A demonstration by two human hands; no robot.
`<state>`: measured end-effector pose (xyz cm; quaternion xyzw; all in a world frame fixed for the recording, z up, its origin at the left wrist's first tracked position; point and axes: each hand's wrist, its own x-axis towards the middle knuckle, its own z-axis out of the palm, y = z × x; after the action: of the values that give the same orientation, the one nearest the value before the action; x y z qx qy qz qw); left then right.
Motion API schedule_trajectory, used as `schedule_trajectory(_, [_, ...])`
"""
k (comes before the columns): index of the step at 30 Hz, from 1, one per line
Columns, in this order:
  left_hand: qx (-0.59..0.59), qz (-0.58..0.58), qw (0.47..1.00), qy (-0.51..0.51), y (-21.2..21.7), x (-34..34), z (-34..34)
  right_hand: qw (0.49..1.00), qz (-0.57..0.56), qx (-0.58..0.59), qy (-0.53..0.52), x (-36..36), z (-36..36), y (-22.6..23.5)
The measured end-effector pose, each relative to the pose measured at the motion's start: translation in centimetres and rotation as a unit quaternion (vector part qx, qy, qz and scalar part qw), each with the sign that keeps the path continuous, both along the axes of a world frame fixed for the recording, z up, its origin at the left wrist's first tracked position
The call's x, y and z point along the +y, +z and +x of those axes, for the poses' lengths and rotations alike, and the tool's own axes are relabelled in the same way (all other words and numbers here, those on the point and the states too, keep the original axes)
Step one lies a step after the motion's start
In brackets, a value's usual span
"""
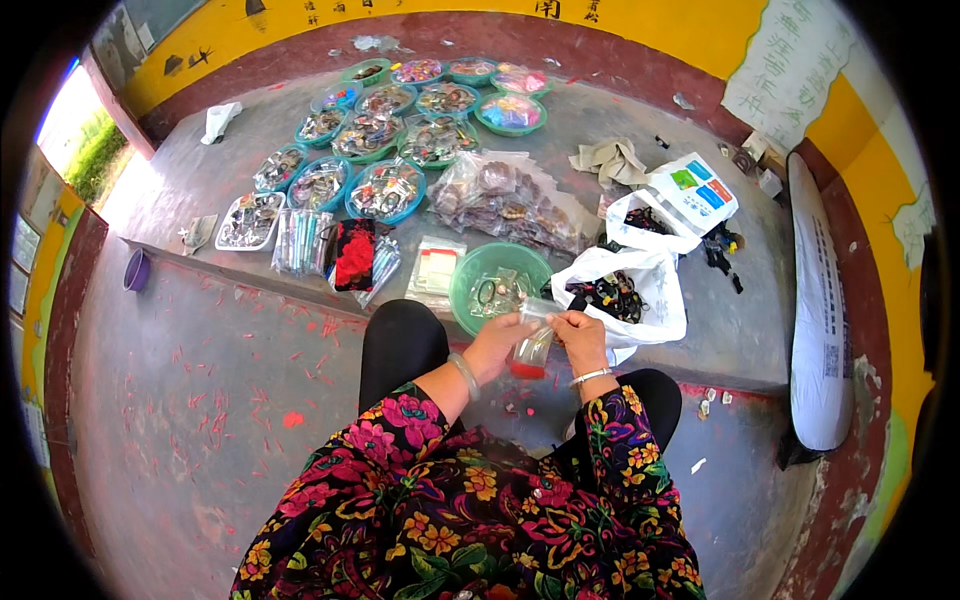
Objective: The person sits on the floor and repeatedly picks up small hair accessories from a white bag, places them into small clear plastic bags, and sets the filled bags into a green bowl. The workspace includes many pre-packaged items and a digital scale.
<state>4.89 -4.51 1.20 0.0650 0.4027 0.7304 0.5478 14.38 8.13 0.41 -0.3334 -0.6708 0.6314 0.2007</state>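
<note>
Between my two hands is a small clear plastic bag [535, 345] with a red patch at its lower end. My left hand [492, 343] pinches its left side, and my right hand [580, 336] grips it near the top right corner. What lies inside the bag is too small to make out. Just beyond my hands, a green basin [459, 285] holds several clear packets with small items. Right of it, a white plastic bag [662, 335] stands open with black strap-like things [612, 296] in it.
Farther back are several basins of packaged goods [388, 190], a heap of clear packets [515, 200] and a second white bag [700, 190]. Flat packets [436, 268] lie left of the green basin. A long silver-grey wrapped object [818, 320] leans at the right wall. The raised platform's edge [250, 283] crosses before me.
</note>
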Motion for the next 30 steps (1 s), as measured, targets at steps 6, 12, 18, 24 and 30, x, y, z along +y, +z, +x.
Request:
schedule_trajectory(6, [0.008, -0.006, 0.999, -0.044, -1.2, -0.2, -0.4, 1.0, 0.026, -0.002, -0.004, 0.2, 0.1, -1.1])
schedule_trajectory(12, [-0.03, 0.008, 0.999, -0.026, -2.1, -0.3, -0.5, 0.9, 0.435, -0.028, -0.019, -1.8, 0.4, 2.6])
schedule_trajectory(18, [-0.005, -0.016, 1.0, -0.014, -2.3, -0.2, -0.5, 0.908, 0.417, -0.027, -0.017, -2.1, 0.5, 3.2])
schedule_trajectory(24, [0.038, -0.015, 0.997, -0.068, -2.2, -0.1, -0.7, 0.959, 0.282, -0.004, 0.022, -1.2, 0.3, 1.2])
schedule_trajectory(30, [0.051, 0.063, 0.992, -0.099, 0.0, -0.3, 0.3, 0.962, 0.271, -0.027, 0.015, -1.2, 0.4, 1.5])
